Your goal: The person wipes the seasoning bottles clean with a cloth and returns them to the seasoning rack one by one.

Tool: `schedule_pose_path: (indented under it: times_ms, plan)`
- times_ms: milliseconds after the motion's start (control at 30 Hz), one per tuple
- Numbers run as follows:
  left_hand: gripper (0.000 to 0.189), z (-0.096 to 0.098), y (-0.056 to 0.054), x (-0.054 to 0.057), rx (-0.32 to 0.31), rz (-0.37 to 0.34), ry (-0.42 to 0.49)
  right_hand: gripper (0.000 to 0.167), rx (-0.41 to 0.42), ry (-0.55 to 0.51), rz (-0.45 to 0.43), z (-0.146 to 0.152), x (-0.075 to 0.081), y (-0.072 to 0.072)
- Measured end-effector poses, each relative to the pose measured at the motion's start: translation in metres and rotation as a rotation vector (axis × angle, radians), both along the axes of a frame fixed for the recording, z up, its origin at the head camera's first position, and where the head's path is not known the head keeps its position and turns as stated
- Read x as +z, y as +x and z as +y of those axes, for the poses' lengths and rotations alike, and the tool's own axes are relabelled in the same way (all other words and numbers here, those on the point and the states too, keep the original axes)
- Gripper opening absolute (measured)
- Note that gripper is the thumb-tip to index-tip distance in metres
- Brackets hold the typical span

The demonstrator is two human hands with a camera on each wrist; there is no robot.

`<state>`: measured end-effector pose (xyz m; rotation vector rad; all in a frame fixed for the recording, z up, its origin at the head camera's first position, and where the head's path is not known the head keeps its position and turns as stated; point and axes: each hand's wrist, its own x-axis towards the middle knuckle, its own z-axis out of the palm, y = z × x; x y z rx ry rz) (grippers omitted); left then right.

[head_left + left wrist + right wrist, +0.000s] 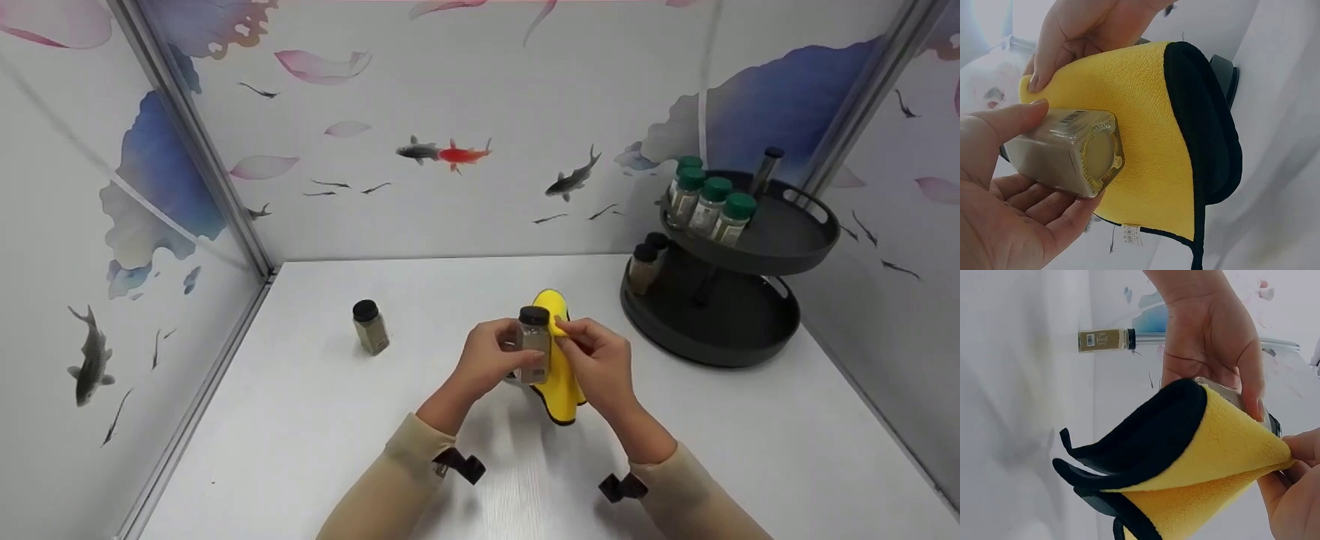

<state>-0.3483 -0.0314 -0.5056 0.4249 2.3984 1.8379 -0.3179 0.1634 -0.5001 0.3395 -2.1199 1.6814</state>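
Beyond the sleeves (386,480), a jar (535,337) is gripped by the left hand (486,356), a cloth (559,371) by the right hand (601,361), wiping seemingly unfinished, another jar (372,331) standing toward the desk's (300,442) back-left corner.

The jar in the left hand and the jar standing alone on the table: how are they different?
The held jar is lifted in the left hand; the standing jar rests upright on the table. The held jar is close to the yellow cloth; the standing jar is away from it. Both are see-through with black caps.
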Motion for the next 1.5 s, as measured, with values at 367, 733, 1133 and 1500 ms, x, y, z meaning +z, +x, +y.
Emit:
schedule_pose_path:
  times_ms: [367, 733, 1133, 1500]
  plan:
    - [0.042, -0.004, 0.001, 0.002, -0.133, 0.040, 0.044, 0.017, -0.015, -0.004, 0.030, 0.001, -0.002, -0.003]
    - [0.045, 0.002, 0.003, 0.001, -0.020, -0.076, 0.120, 0.018, 0.016, -0.026, -0.020, -0.003, -0.004, -0.003]
    - [0.048, -0.005, -0.001, 0.010, 0.173, -0.146, 0.235, 0.023, 0.054, 0.109, 0.088, -0.019, -0.015, 0.007]
    - [0.047, -0.012, -0.006, 0.013, 0.194, -0.113, 0.355, 0.023, 0.090, 0.135, 0.020, -0.017, -0.014, 0.006]
